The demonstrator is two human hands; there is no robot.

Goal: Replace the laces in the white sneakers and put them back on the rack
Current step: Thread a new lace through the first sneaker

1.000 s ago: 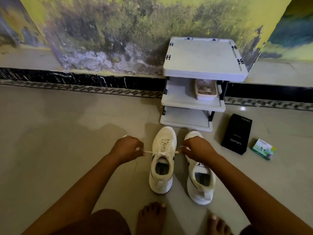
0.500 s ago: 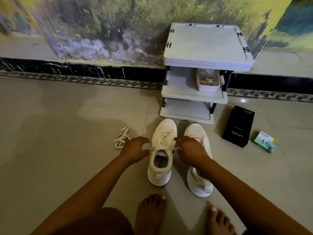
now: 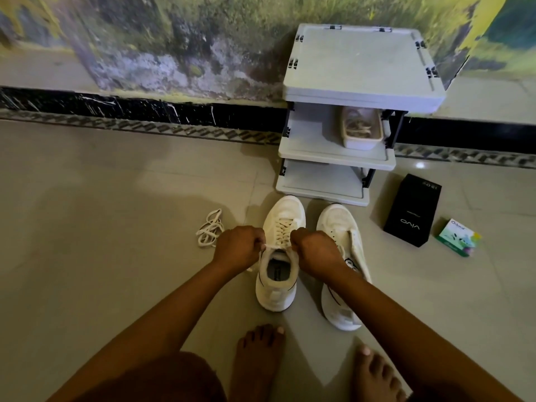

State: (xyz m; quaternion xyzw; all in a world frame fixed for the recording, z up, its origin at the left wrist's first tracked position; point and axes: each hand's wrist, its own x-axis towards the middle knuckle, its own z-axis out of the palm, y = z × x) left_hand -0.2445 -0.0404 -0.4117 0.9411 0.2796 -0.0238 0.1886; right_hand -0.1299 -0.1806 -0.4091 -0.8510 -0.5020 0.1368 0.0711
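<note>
Two bare feet (image 3: 258, 361) at the bottom, then two hands: left hand (image 3: 239, 248) and right hand (image 3: 314, 252) both have fingers curled tight, each pinching one end of the lace (image 3: 282, 232) at the top of the laced sneaker (image 3: 278, 297). It sits on the floor (image 3: 87, 227) just beside the second sneaker (image 3: 339, 224), so two white sneakers total. One loose lace (image 3: 210, 227) is bunched up to their left, one black box (image 3: 412, 210) and one green box (image 3: 458, 237) are to the right, and at the back there's one three-shelf rack (image 3: 356, 62) with one tray (image 3: 361, 145) of laces on the middle shelf.
</note>
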